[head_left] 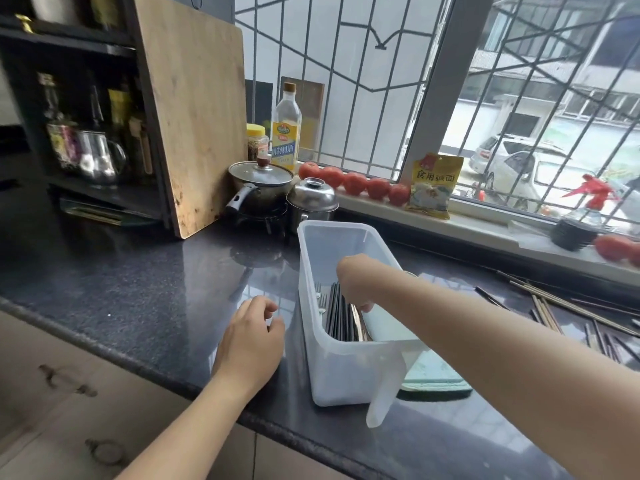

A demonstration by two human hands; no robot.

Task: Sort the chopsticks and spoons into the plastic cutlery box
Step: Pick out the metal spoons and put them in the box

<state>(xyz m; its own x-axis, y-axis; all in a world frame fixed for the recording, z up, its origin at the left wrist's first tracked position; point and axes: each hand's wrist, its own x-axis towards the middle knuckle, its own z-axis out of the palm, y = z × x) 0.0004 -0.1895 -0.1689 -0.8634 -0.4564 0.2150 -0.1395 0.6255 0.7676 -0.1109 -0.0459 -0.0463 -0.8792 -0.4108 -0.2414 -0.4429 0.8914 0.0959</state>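
Nearest, the left hand [251, 336] rests loosely curled and empty on the table [138, 289]. Just right of it stands the plastic box [346, 368], near the table edge. The right hand [356, 285] reaches inside over dark chopsticks [337, 317]; its grip is hidden. Loose chopsticks [554, 310] lie farther right: light, stiff, slippery, best pinched mid-length.

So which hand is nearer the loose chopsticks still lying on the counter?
Right. The right hand is down inside the plastic box, with the loose chopsticks off to its right. The left hand rests on the counter on the box's far side.
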